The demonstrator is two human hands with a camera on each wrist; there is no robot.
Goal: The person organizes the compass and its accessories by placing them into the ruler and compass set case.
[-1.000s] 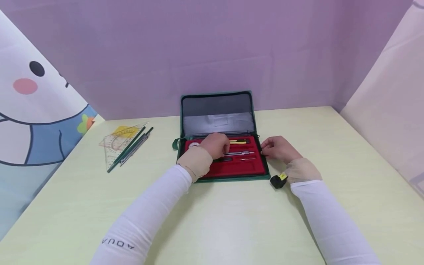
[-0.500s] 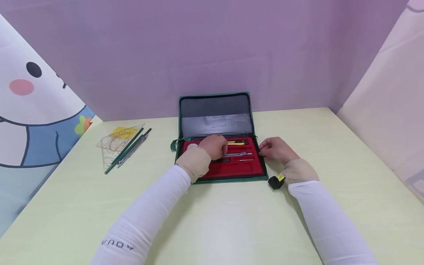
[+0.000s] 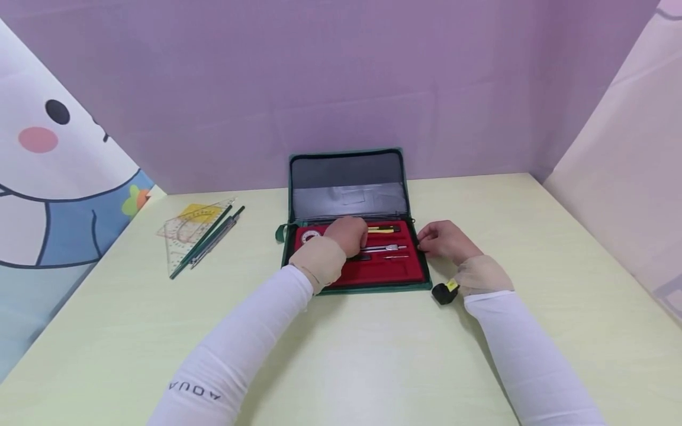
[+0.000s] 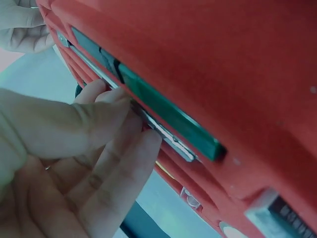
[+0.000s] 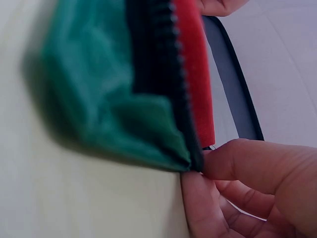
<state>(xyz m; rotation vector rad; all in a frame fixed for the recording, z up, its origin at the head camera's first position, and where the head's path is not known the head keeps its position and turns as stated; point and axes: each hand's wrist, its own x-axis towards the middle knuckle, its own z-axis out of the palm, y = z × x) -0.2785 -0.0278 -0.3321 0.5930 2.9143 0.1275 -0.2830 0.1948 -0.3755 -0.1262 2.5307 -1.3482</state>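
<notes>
A green zip case (image 3: 348, 168) lies unfolded, with a red moulded tray (image 3: 373, 275) in its near half. My left hand (image 3: 348, 235) is over the tray's middle, its thumb and fingertips pinching a silver drawing compass (image 4: 171, 139) that lies along its slot. Beside the compass sits a dark piece with a green end (image 4: 168, 111). At the right edge of the case, my right hand (image 3: 444, 241) grips the border between thumb and fingers, by the black zip (image 5: 185, 94). Part of the compass is hidden behind the left fingers.
Clear set squares (image 3: 186, 231), a yellow plastic piece (image 3: 201, 213), and green pencils with another metal compass (image 3: 213, 239) lie at the left. The tray also holds a yellow-and-black tool (image 3: 383, 229) and a round white piece (image 3: 309, 236). A purple curtain (image 3: 341, 89) hangs behind the case.
My left wrist has shifted slightly right, showing more of the round white piece. The right hand stays at the case's edge, and the case has not visibly moved on the table.
</notes>
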